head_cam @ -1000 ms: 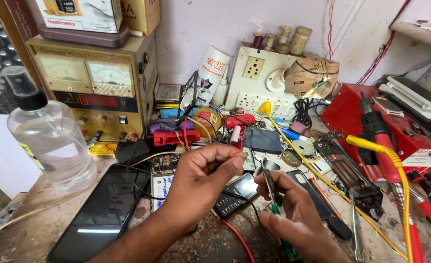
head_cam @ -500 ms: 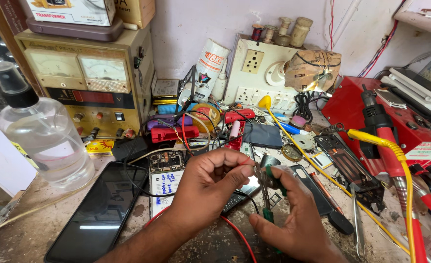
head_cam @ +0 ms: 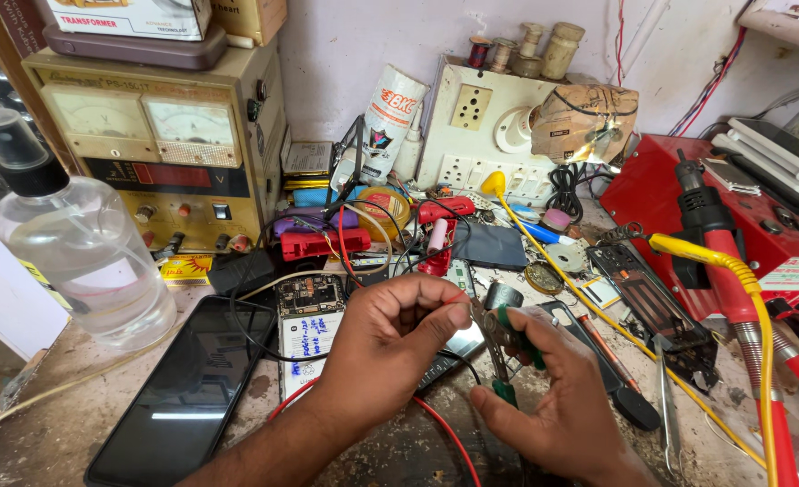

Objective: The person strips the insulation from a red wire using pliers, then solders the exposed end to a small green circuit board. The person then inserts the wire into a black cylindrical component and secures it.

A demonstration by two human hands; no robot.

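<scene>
Behind hands, white labelled tube.

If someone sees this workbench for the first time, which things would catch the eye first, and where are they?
At the centre, the left hand pinches a thin red wire while the right hand holds green-handled cutters at its tip. On the left stands a clear spray bottle beside a yellow power supply with two dials. At the right, a red hot-air tool with a yellow hose stands out.
</scene>
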